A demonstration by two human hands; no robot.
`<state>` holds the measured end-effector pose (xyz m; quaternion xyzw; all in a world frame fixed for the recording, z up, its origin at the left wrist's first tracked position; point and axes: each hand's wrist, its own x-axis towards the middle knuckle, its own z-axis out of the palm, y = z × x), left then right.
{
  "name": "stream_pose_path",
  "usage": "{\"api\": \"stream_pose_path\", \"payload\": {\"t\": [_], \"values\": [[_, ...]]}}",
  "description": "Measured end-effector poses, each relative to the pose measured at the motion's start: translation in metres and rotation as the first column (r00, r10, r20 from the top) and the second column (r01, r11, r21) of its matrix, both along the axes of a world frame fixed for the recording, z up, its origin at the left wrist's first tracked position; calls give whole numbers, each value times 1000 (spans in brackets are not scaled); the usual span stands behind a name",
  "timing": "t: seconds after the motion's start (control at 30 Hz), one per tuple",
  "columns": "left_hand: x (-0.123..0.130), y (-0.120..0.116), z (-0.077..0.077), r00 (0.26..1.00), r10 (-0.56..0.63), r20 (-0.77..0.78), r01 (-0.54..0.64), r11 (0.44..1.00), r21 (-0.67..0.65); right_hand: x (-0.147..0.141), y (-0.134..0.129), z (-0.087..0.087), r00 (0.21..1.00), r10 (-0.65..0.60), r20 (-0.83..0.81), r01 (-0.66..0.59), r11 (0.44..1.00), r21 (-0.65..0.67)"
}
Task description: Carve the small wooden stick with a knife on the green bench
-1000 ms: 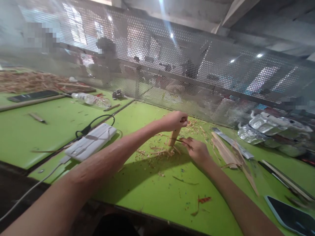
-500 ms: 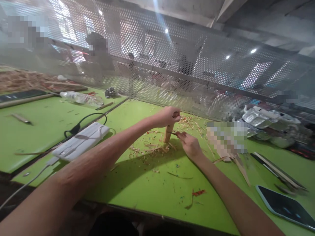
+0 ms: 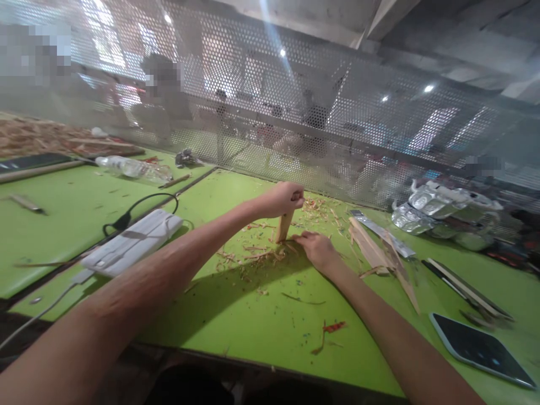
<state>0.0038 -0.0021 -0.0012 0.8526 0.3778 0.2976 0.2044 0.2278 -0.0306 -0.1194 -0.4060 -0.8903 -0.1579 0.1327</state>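
My left hand is closed around the top of a narrow wooden piece, which stands nearly upright and slightly tilted on the green table. Just right of the wood's foot is my right hand, low over the tabletop with its fingers pinched together. A thin dark carving tool showed in that hand a moment ago; now the fingers hide nearly all of it. Wood shavings lie around the base of the piece.
A white power strip with cables lies left, beyond it a clear plastic bottle. At right are wood strips, a metal ruler, a phone and foil-like silver packs. A perforated metal screen borders the far edge.
My right hand has moved down the wooden piece, from its middle toward its foot. The left hand keeps its grip on the top. The whole view has shifted slightly.
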Motion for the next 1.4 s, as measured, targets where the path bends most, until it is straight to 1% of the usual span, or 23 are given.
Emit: {"api": "stream_pose_path", "payload": {"t": [0.13,0.23,0.3,0.4,0.47,0.53,0.73,0.93,1.2,1.4], "values": [[0,2,-2,1000,-3,17,2,1000,14,-2,-4,3,999,23,34,-25,998,61],[0,2,-3,999,-18,35,18,1000,4,-5,-5,4,997,80,4,-79,987,142],[0,0,-1,999,-27,36,27,1000,-15,-9,-7,6,994,101,-33,-92,972,215],[0,-3,1,999,-37,26,38,999,-27,-14,-10,10,994,65,-86,-34,946,324],[0,-3,2,999,-40,29,41,999,-18,-15,-13,12,995,18,-101,19,935,353],[0,-2,1,998,-39,40,39,999,-2,-14,-15,12,995,-11,-96,43,940,337],[0,3,-4,996,-41,73,40,999,16,-9,-14,5,991,-45,-122,69,978,195],[0,2,-3,999,-9,34,8,999,37,-8,-9,0,985,-44,-164,70,986,154],[-1,2,-1,999,40,-25,-39,998,53,-7,-10,0,988,-68,-139,84,990,112],[0,1,-2,998,52,-25,-50,997,63,-6,-6,-3,989,-86,-122,90,996,26]]}}
